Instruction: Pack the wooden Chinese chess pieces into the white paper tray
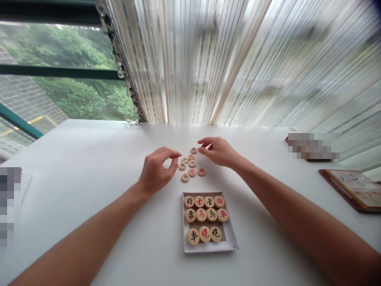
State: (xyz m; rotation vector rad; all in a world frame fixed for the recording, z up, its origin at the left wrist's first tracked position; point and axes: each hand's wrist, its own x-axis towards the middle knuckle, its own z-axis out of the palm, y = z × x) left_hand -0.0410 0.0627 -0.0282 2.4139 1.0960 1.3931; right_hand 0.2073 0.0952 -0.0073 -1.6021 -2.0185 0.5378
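Note:
My left hand (159, 169) hovers just left of a loose group of small round wooden pieces, its thumb and index finger curved toward each other with a small gap and nothing visible between them. On the other side, my right hand (218, 151) has its fingers apart beside the farthest piece (193, 150), with nothing in its grasp. Several smaller pieces with black or red characters lie on the white table (133, 246), among them a red-marked one (201, 171). Nearer to me, a shallow white box (210, 249) holds larger pieces in three rows, such as a black-marked one (193, 236).
At the right edge lies a brown-framed picture board (357, 188), with a partly blurred flat object (312, 147) behind it. A pixelated item (8, 206) is at the far left. String curtains (190, 59) and a window border the table's far side.

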